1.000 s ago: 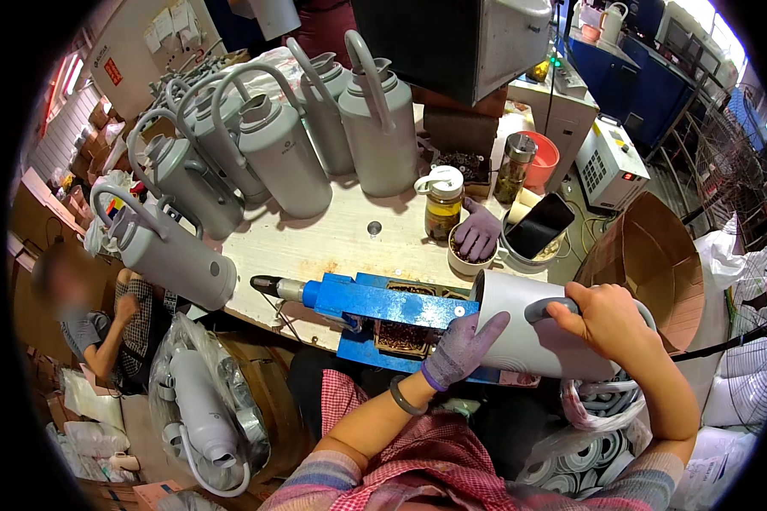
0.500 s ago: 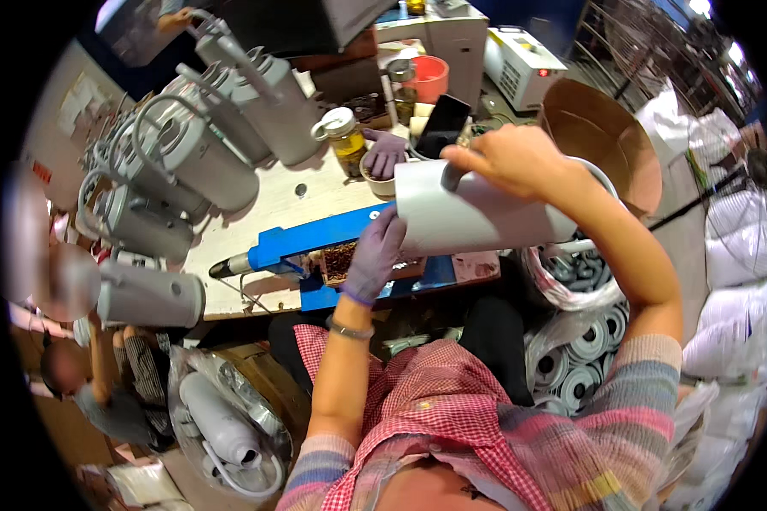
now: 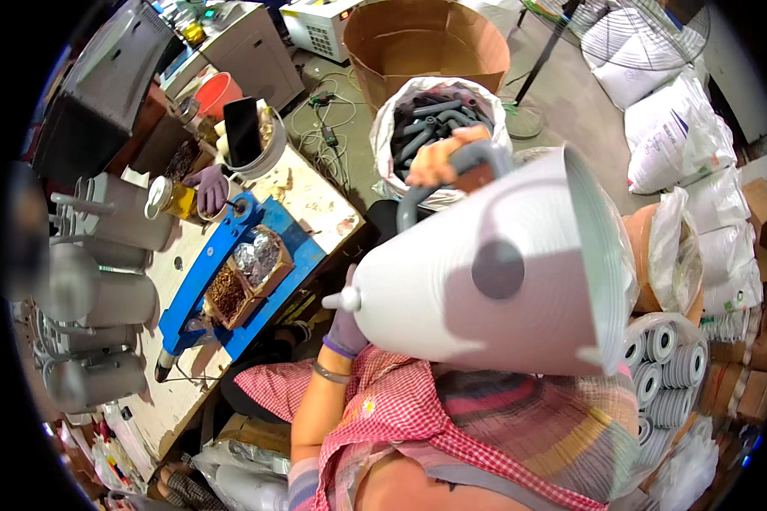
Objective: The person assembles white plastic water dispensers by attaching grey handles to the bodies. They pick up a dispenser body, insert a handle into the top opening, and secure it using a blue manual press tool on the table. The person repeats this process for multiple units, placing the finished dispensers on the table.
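A large light grey plastic canister (image 3: 452, 264) lies tilted in front of my chest, its wide open end to the right. A short pale peg (image 3: 345, 298) sticks out of its narrow left end. My left hand (image 3: 345, 332), in a thin purple glove, supports that narrow end; its fingers are mostly hidden behind it. Along the canister's far side curves a dark grey handle (image 3: 477, 156). Bare fingers of my right hand (image 3: 439, 160) are closed round this handle, while the canister hides the rest of the hand.
Left stands a workbench (image 3: 315, 209) with a blue clamp-like fixture (image 3: 200, 272), a yellow-filled jar (image 3: 175, 200) and several grey canisters (image 3: 119, 298). Ahead are a bag of dark grey curved pieces (image 3: 435, 119) and a cardboard drum (image 3: 426, 47). Stacked ringed parts (image 3: 669, 362) and white sacks (image 3: 673, 136) stand right.
My body has turned right, away from the workbench. The canister has come off the fixture and swung toward me, its wide end now facing right. Both hands moved with it.
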`<action>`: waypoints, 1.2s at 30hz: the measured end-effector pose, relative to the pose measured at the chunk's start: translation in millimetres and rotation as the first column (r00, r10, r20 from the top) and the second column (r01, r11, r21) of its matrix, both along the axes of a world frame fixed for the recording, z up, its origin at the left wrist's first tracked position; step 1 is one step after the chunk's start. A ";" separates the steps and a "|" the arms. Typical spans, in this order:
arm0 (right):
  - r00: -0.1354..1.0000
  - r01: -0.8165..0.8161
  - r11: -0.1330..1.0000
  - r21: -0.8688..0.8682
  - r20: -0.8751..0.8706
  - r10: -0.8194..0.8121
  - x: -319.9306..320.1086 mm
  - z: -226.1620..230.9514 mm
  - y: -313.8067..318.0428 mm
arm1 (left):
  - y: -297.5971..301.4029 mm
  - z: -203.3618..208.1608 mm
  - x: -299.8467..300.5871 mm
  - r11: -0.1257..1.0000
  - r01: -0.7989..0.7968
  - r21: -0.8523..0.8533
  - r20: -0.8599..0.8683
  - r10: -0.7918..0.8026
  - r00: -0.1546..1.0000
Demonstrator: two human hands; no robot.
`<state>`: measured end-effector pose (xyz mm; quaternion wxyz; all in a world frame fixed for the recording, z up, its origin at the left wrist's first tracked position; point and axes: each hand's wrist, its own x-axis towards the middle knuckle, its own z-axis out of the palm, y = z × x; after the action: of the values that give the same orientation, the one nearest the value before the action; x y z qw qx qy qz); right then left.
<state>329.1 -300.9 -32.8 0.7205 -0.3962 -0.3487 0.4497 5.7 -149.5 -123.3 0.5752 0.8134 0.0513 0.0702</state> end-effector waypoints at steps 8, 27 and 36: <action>0.438 0.627 0.228 -0.745 0.579 0.687 31.7 -237.5 -141.5 | 13.9 -11.9 -108.1 0.839 -0.542 -0.047 -0.119 0.534 0.837; 0.721 0.599 0.793 -0.107 0.503 -0.477 -104.3 -38.5 -83.9 | 36.1 19.9 -196.5 0.503 -0.801 0.325 0.138 0.813 0.566; 0.539 0.090 0.830 0.551 0.674 -0.505 -192.7 40.6 25.1 | 48.7 40.8 -286.2 0.330 -0.680 -0.655 -0.145 0.828 0.542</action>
<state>136.4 -275.8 7.9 0.6249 -0.4297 -0.6518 -0.0045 -280.5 -100.8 -82.5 0.7164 0.4290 0.3826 0.3953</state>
